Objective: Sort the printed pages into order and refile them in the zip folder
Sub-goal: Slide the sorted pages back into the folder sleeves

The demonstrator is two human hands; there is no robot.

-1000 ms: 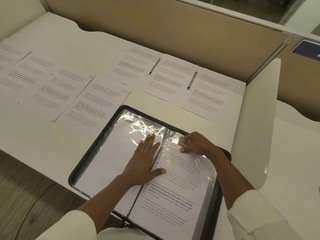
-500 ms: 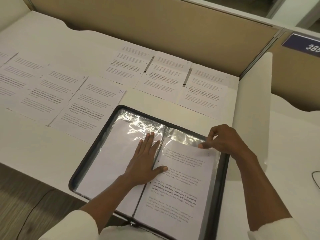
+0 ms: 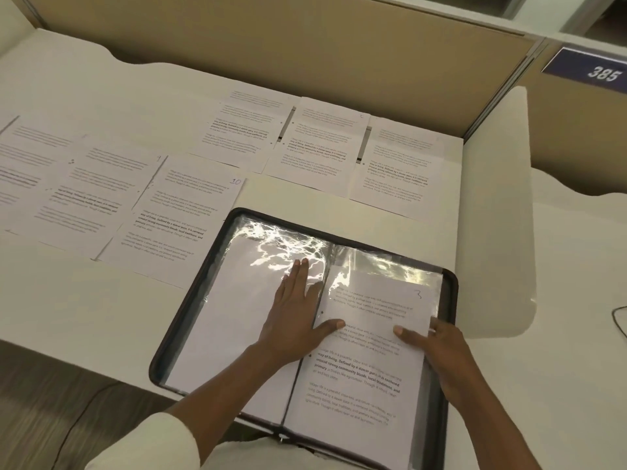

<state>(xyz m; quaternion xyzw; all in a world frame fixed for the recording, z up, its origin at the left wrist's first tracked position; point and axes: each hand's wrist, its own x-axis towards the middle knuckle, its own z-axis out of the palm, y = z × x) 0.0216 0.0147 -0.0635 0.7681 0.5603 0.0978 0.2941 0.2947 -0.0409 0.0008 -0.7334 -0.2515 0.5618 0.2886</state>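
— Where's the folder?
— Open flat at the near edge of the desk, same spot as before.
— And the left hand?
— It hasn't moved: flat on the left sleeve, fingers straight and close together, thumb stretched across the spine onto page 3.
— The right hand?
— That one changed. Half a second ago it pinched the top of the right sleeve. Now it is lower, at the page's right edge, thumb on top and fingers tucked at the edge, pinching it.
— Is the page in?
— It lies on the folder's right side, its top short of the sleeve's top. Glare covers its upper left corner.
— The loose pages?
— Spread in rows behind and left of the folder, one marked 10 just beside its far left corner.
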